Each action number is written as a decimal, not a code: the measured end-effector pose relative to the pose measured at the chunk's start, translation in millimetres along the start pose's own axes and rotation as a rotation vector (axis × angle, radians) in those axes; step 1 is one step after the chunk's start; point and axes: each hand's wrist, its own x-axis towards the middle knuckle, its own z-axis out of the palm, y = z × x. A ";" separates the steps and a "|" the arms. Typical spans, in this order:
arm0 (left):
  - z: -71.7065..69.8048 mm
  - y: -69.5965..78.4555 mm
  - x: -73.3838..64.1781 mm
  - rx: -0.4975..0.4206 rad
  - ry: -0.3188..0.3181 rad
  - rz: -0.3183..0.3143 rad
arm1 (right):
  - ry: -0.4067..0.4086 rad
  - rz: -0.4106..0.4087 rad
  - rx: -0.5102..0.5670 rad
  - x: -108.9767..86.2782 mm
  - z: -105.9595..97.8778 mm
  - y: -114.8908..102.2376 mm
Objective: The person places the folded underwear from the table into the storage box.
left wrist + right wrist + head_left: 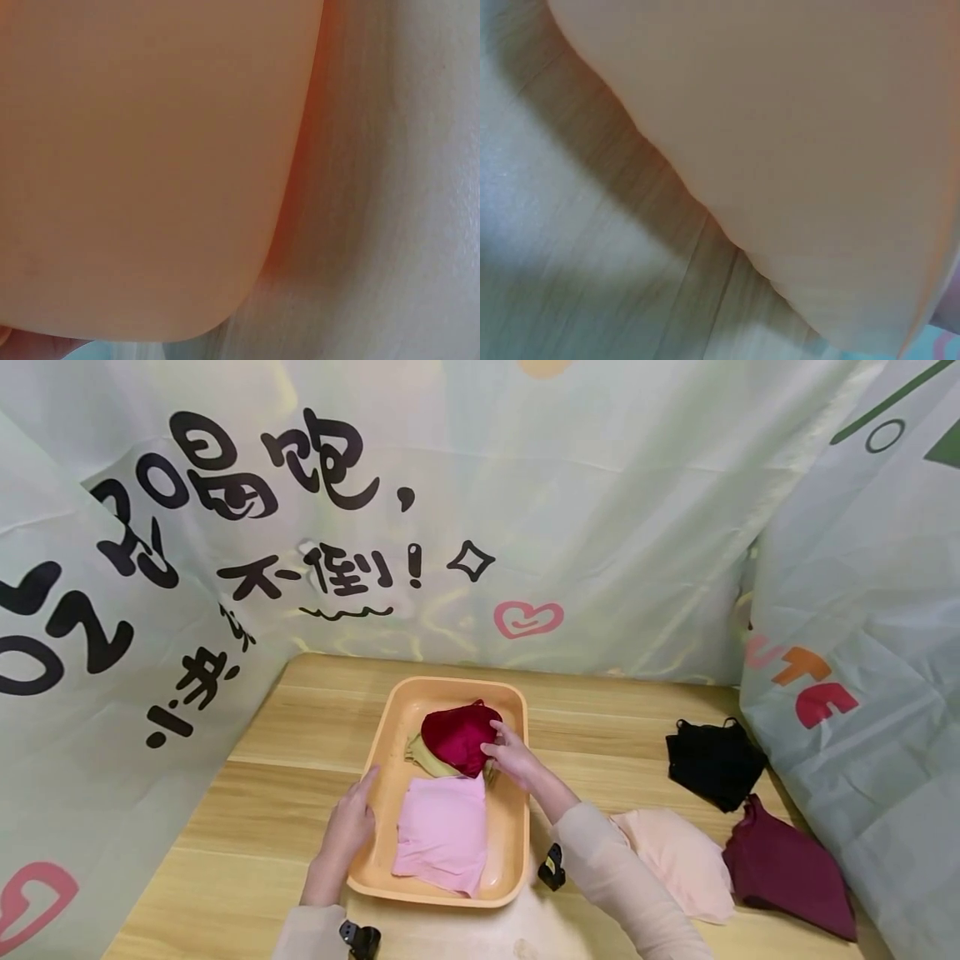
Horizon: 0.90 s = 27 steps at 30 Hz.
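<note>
An orange plastic basin (516, 893) stands on the wooden table. Inside it, a folded dark red garment (457, 735) lies partly over a yellowish garment (435, 763), and a folded pink garment (442, 835) lies in the near half. My right hand (516, 758) touches the red garment's right edge, thumb and fingers apart. At the basin's left rim is my left hand (351, 823), index finger straight along it. The left wrist view is mostly filled by the basin's outer wall (150, 172); a blurred peach surface (780, 165) fills much of the right wrist view. Neither wrist view shows the fingers' contact.
To the right lie a black strappy garment (712, 764), a peach garment (675, 864) partly behind my right sleeve, and a maroon garment (787, 877). Printed cloth (615, 543) hangs around the table (247, 827) at the back and both sides.
</note>
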 end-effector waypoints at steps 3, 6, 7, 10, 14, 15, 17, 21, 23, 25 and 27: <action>-0.8 0.4 0.0 0.001 -0.001 0.002 | 0.023 -0.005 -0.056 -4.8 -0.5 -1.1; -1.2 0.4 0.0 0.000 -0.002 0.000 | 0.025 -0.015 -0.071 -9.2 -1.1 -1.7; -1.2 0.3 0.0 0.002 -0.001 0.001 | 0.021 -0.017 -0.069 -10.4 -1.3 -1.6; -0.9 0.3 0.1 0.005 0.001 0.002 | 0.016 -0.025 -0.055 -13.4 -2.2 -1.3; -0.3 0.6 0.0 0.011 0.002 0.004 | 0.019 -0.045 -0.055 -15.9 -3.8 0.6; -0.3 0.7 -0.1 0.011 0.000 0.003 | 0.020 -0.050 -0.053 -17.0 -4.1 0.6; -0.2 0.9 -0.2 0.012 -0.003 -0.001 | 0.023 -0.062 -0.060 -19.1 -5.1 0.9; -0.6 1.5 -0.2 0.003 -0.011 -0.007 | 0.018 -0.073 -0.058 -23.5 -7.6 1.1; -0.5 1.6 -0.2 0.001 -0.006 -0.004 | 0.012 -0.073 -0.054 -24.2 -9.1 1.6; -0.4 1.6 -0.2 0.003 0.000 0.001 | 0.005 -0.075 -0.046 -25.2 -10.4 1.9; -0.6 1.6 -0.2 0.004 0.009 0.008 | -0.004 -0.078 -0.047 -26.5 -11.6 1.9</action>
